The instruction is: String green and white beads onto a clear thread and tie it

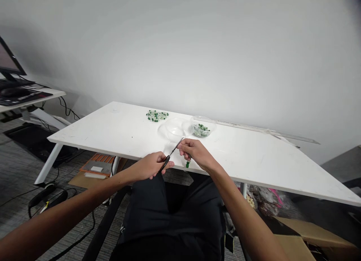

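A: How is the left hand point(158, 165) shown?
B: It is shown at the near edge of the white surface point(254, 156), its grip closed about the handles of the dark scissors point(170, 154). The blades are directed up and to the right, their tip being brought just beside the fingertips of the right hand point(194, 150). Whether the blades are parted cannot be told.

A: And the grip of the right hand?
B: Thumb and fingertips are pressed together, and by them a string of green beads point(187, 164) is held. The beads are suspended below the hand, near the edge; the thread itself is too fine to be made out.

A: What is seen beyond the hands?
B: A loose cluster of green and pale beads point(157, 116) is laid toward the back, to the left. To its right a shallow clear dish point(169, 128) is placed, and just beside that a clear bowl point(212, 128), in which more green and pale beads are contained. Farther right, a long clear strip point(293, 136) is set along the back edge.
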`<move>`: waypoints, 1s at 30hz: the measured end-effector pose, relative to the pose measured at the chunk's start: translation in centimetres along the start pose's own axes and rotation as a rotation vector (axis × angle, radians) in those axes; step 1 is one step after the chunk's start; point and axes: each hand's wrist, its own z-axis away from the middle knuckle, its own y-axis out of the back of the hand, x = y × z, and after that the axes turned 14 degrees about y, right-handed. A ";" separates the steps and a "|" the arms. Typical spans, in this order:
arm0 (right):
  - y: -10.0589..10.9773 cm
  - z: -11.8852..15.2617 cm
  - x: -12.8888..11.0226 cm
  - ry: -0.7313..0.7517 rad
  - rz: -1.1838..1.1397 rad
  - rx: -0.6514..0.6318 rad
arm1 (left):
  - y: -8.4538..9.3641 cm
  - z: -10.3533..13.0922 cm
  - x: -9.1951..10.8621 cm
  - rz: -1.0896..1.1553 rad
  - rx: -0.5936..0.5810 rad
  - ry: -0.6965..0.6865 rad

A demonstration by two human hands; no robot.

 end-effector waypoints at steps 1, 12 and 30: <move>0.0 0.0 0.0 -0.003 -0.002 0.001 | 0.0 0.0 0.0 -0.003 0.000 0.003; 0.0 0.1 0.0 -0.003 0.000 0.001 | 0.2 0.3 0.1 -0.001 -0.011 0.015; 0.1 0.1 0.4 0.011 -0.003 0.004 | 0.4 -0.2 -0.3 -0.067 0.052 -0.020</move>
